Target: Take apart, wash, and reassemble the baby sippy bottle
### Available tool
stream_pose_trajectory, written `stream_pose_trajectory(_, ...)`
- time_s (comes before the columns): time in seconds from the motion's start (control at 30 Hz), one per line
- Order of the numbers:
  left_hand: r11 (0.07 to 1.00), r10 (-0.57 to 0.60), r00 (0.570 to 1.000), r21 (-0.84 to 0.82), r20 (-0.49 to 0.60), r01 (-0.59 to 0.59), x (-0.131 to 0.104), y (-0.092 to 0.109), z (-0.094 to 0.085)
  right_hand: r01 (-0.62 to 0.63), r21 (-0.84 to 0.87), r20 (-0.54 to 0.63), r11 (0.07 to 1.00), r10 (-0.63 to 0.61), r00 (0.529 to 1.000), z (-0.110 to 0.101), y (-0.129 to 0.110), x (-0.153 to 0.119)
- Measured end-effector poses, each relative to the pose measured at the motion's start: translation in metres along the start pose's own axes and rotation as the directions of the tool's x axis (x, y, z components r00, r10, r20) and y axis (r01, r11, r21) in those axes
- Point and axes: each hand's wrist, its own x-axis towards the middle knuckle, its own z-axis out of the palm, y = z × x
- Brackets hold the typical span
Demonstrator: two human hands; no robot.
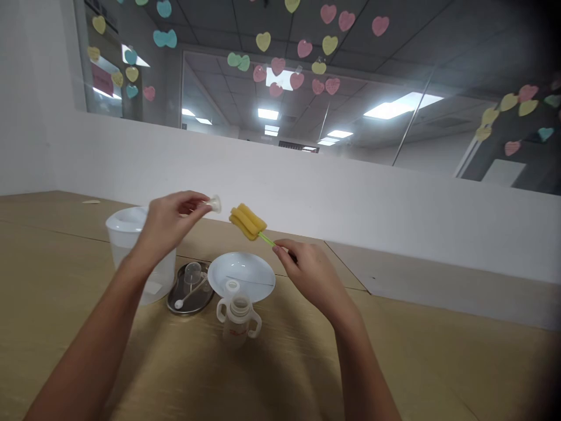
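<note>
Between the thumb and fingers of my left hand (175,219) is a small translucent bottle nipple (214,203), held up above the table. My right hand (309,272) grips the thin green handle of a sponge brush (248,222), whose yellow sponge head points up and left toward the nipple, with a small gap between them. Below stands a two-handled baby bottle (237,324), upright and without a top. A white bowl (258,280) sits right behind it, with a white ring-shaped collar (232,286) at its near edge.
A lidded translucent bucket (160,275) stands at the left, partly behind my left forearm. Beside it an oval metal tray (186,307) bears a clear cap (193,273) and a straw-like piece with a white end (179,304). A white wall (307,181) with a window rises behind the table.
</note>
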Motion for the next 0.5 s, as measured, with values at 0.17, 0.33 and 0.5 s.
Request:
stream_pose_trajectory(0.17,0.944,-0.055,0.932,0.322,0.359,-0.069,-0.006,-0.016,-0.026,-0.013,0.041,-0.029,0.999,0.014,0.999,-0.007,0.004,-0.002)
stream_pose_trajectory(0.33,0.859,-0.390,0.567,0.508,0.726,-0.059,-0.019,-0.049,0.000,-0.033,0.054,-0.034,0.998,0.035,0.999,-0.010,0.005,-0.003)
stream_pose_trajectory(0.5,0.784,-0.564,0.366,0.619,0.740,-0.043,-0.023,-0.065,0.037,-0.010,0.058,-0.036,0.998,0.012,0.999,-0.008,0.005,-0.002)
